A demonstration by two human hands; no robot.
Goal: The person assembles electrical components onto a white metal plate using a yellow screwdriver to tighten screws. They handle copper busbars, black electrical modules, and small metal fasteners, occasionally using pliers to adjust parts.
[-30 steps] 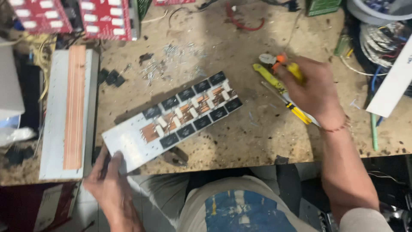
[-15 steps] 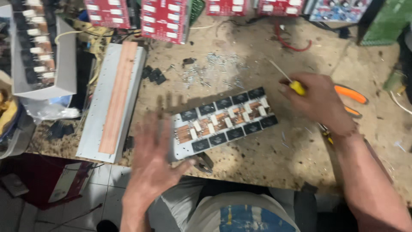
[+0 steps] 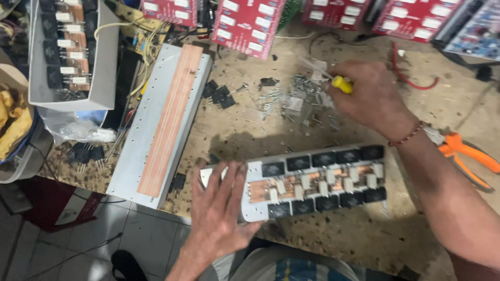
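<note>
We see a grey metal strip (image 3: 307, 182) carrying rows of black components, lying on the worktop (image 3: 245, 127). Our left hand (image 3: 221, 208) rests flat and open on its near end. Beyond it, our right hand (image 3: 370, 96) grips a yellow-handled screwdriver (image 3: 341, 83) over scattered screws (image 3: 291, 101). Orange pliers (image 3: 466, 156) lie beside that wrist.

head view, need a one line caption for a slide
Left hand flat on a metal plate of black transistors; right hand holds a yellow-handled tool over loose screws.
</note>
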